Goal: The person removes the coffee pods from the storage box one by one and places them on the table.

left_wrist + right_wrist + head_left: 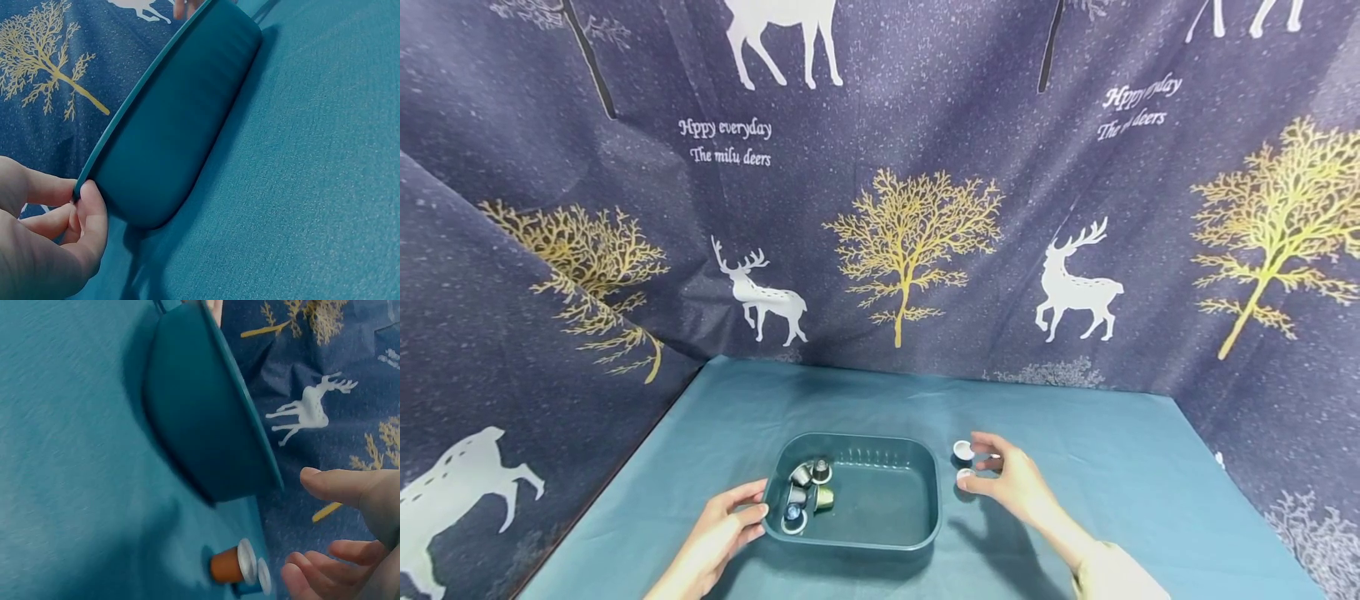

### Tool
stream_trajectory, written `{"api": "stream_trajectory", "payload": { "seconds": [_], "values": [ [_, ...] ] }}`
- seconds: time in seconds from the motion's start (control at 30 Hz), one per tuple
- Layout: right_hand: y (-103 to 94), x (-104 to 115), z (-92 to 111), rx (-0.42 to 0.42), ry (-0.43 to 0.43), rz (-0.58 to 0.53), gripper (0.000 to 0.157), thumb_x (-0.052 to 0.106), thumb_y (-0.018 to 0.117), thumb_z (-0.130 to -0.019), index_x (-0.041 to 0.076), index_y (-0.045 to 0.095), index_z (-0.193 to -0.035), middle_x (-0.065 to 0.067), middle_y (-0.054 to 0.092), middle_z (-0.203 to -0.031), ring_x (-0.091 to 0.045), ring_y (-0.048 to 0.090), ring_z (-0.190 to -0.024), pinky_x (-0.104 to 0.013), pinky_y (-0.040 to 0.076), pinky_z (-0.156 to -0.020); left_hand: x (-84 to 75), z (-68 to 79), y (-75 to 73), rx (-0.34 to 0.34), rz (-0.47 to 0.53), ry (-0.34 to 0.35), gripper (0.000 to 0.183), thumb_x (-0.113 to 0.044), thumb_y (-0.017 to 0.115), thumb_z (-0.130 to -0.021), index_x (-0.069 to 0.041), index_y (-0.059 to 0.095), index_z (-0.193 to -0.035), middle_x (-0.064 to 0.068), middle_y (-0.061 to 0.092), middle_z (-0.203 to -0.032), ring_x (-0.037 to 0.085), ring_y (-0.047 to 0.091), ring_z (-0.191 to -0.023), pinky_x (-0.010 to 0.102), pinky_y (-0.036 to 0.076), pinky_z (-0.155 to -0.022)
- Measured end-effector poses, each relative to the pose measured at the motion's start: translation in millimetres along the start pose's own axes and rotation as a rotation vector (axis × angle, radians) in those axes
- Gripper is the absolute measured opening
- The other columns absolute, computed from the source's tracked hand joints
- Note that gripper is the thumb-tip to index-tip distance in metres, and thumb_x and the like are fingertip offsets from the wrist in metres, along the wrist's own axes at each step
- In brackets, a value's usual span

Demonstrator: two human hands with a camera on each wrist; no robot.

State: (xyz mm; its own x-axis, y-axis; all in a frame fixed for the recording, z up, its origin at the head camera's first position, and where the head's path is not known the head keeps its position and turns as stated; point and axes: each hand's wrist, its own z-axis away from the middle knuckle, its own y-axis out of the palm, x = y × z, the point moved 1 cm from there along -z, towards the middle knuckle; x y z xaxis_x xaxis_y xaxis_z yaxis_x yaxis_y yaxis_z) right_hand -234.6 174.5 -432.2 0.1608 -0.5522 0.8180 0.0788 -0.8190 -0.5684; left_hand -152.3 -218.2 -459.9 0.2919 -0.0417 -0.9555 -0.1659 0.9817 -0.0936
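My left hand [718, 529] pinches the rim of a dark teal rectangular tray [850, 547] at its left side; the left wrist view shows thumb and fingertips on either side of that rim. Inside the tray, toward its left end, lie several coffee capsules, among them a gold one [824, 497] and a blue one [793, 512]. Right of the tray, my right hand [1018, 483] hovers with thumb and fingers spread. Close by its fingertips stand two more capsules with pale tops: an orange-brown capsule [226, 566] and a dark capsule [963, 454] just behind it.
A teal cloth [1075, 433] covers the table beneath the tray. Behind and to the left hangs a dark blue curtain [865, 125] printed with white deer and golden trees, meeting the table's back edge.
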Motion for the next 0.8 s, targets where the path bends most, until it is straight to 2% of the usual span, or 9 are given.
{"api": "stream_trajectory", "payload": {
  "seconds": [0.23, 0.43, 0.7, 0.8],
  "values": [
    [4.1, 23, -10, 0.062, -0.086, -0.025, 0.071, 0.021, 0.088, -0.073, 0.01, 0.057, -0.135, -0.015, 0.068, -0.122, -0.027, 0.069, -0.101, -0.025, 0.057, -0.07, -0.9, 0.8, 0.3, 0.0, -0.003, 0.0, 0.049, 0.0, 0.059, -0.092, 0.011, 0.049, -0.138, 0.017, 0.056, -0.121, 0.015, 0.063, -0.091, 0.026, 0.056, -0.072],
    [9.0, 50, -18, 0.128, -0.155, 0.036, 0.068, 0.027, 0.086, -0.074, 0.016, 0.058, -0.135, -0.008, 0.069, -0.121, -0.023, 0.07, -0.1, -0.032, 0.056, -0.076, -1.2, 1.0, 0.3, -0.001, -0.002, 0.002, 0.049, -0.001, 0.06, -0.092, 0.011, 0.049, -0.138, 0.016, 0.057, -0.12, 0.015, 0.064, -0.091, 0.027, 0.056, -0.072],
    [18.6, 76, -25, 0.308, -0.292, 0.034, 0.065, 0.025, 0.083, -0.079, 0.009, 0.055, -0.136, -0.016, 0.065, -0.125, -0.034, 0.067, -0.105, -0.028, 0.057, -0.076, -1.5, 1.9, 0.3, -0.004, -0.004, 0.006, 0.049, 0.0, 0.06, -0.091, 0.011, 0.05, -0.138, 0.016, 0.057, -0.119, 0.014, 0.063, -0.089, 0.026, 0.056, -0.071],
    [25.2, 82, -26, 0.37, -0.329, 0.051, 0.064, 0.027, 0.081, -0.082, 0.009, 0.054, -0.137, -0.015, 0.065, -0.126, -0.035, 0.066, -0.107, -0.032, 0.057, -0.079, -1.5, 1.6, 0.6, -0.006, -0.004, 0.004, 0.049, 0.0, 0.06, -0.091, 0.011, 0.05, -0.137, 0.016, 0.056, -0.119, 0.014, 0.063, -0.089, 0.026, 0.056, -0.071]
  ]
}}
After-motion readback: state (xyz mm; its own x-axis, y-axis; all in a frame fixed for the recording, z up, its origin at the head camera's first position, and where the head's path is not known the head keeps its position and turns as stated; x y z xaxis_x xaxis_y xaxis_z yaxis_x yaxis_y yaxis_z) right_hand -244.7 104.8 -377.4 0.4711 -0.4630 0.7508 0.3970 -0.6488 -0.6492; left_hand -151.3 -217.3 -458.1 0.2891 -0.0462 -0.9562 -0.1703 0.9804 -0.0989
